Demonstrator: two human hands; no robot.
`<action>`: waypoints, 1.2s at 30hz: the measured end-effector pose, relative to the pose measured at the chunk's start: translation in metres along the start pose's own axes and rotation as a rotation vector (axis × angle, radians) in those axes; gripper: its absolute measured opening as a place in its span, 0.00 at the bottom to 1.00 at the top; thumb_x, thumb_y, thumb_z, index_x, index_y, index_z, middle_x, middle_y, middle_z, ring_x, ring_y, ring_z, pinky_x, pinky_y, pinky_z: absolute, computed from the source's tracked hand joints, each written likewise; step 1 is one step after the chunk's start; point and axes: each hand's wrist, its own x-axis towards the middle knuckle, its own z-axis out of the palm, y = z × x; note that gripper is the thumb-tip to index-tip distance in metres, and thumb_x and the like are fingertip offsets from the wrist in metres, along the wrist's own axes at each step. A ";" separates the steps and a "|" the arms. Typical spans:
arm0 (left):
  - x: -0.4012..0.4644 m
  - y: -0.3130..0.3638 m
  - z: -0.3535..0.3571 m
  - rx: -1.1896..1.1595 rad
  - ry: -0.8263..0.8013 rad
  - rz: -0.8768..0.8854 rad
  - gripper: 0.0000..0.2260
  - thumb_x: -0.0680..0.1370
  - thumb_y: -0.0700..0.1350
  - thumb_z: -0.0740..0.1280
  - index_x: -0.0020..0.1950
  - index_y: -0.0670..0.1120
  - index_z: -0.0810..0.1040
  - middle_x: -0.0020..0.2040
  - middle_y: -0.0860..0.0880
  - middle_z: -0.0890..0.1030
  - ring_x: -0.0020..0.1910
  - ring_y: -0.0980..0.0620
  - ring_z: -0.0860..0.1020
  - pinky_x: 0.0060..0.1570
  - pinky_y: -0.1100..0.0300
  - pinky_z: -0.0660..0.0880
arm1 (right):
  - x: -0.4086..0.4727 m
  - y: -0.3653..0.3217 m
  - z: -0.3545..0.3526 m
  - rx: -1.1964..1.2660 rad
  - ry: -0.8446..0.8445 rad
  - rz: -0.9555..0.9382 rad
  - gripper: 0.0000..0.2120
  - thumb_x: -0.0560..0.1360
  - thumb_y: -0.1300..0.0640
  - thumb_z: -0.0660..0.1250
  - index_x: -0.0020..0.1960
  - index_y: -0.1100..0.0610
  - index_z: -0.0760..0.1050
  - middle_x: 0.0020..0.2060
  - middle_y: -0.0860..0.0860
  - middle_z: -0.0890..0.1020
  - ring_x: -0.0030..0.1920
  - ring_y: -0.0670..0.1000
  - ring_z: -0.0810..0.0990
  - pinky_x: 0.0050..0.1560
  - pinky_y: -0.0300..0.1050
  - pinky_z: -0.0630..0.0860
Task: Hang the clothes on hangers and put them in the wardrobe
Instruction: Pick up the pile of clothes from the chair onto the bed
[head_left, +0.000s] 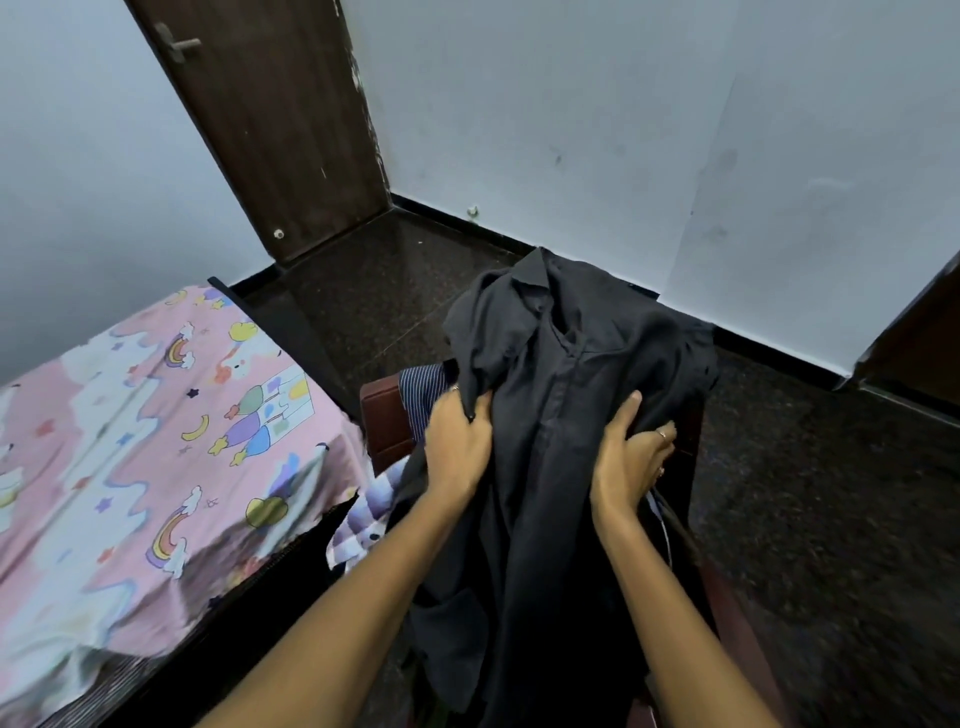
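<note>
Both hands (460, 441) (631, 457) grip black shirt (550, 415), hiding most of chair (382, 415).

Counted near the hands

Two hands (457, 436) (631, 457), one dark shirt (561, 415) between them, one striped garment (423, 389) and one bed (130, 441) to their left.

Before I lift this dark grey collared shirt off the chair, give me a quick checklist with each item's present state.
1. Left hand grips the dark grey collared shirt: ok.
2. Right hand holds the shirt: ok.
3. Collar faces up and away: ok.
4. Hanger ready: cannot tell; only a thin pale wire shows beside the right wrist.
5. Blue striped garment underneath is free of the shirt: cannot tell.
6. Wardrobe in view: not ok.
</note>
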 end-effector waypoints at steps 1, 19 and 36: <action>-0.006 0.005 0.004 -0.051 -0.030 -0.003 0.14 0.79 0.49 0.62 0.62 0.45 0.76 0.60 0.45 0.79 0.60 0.43 0.76 0.57 0.52 0.71 | 0.003 -0.001 -0.005 0.024 -0.029 0.021 0.34 0.78 0.37 0.56 0.74 0.58 0.58 0.69 0.59 0.68 0.67 0.63 0.68 0.67 0.54 0.64; 0.000 0.018 0.000 -0.322 0.065 -0.462 0.47 0.62 0.62 0.78 0.70 0.40 0.61 0.67 0.45 0.70 0.63 0.48 0.73 0.65 0.53 0.71 | 0.020 -0.004 -0.029 0.109 -0.353 0.160 0.49 0.66 0.22 0.57 0.68 0.62 0.69 0.61 0.53 0.77 0.60 0.56 0.76 0.64 0.50 0.71; 0.031 0.027 -0.039 -0.420 -0.286 -0.499 0.09 0.76 0.47 0.68 0.55 0.47 0.77 0.47 0.50 0.82 0.45 0.51 0.80 0.39 0.61 0.74 | 0.034 -0.040 -0.020 0.167 -0.715 0.274 0.57 0.54 0.28 0.76 0.74 0.55 0.63 0.61 0.49 0.80 0.56 0.52 0.82 0.58 0.53 0.78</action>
